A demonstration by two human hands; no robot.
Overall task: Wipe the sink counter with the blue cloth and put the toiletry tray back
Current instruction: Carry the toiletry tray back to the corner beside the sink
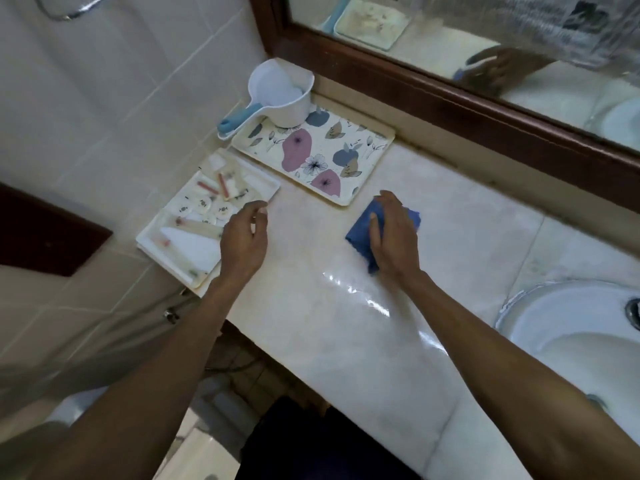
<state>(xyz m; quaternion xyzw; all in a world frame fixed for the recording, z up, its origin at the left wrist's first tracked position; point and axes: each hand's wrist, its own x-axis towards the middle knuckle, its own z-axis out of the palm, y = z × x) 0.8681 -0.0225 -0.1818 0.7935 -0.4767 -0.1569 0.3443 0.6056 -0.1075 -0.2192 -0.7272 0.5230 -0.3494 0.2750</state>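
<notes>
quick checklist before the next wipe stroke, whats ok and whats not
1. Cloth under right hand, flat on counter: ok.
2. Toiletry tray out of the wiping path, at the counter's left end: ok.
3. Toiletry tray fully supported: not ok, its near corner overhangs the edge.
4. Left hand free, hovering beside that tray: ok.
5. Floral tray with the scoop on it lies just beyond the cloth: cannot tell if the stroke will clear it.

No readable text, brand, number or sign anywhere. Small dark printed marks on the round toiletry packets (204, 203) in the toiletry tray (152, 244), too blurred to read. Only flowers and leaves on the floral tray (375, 147).
</notes>
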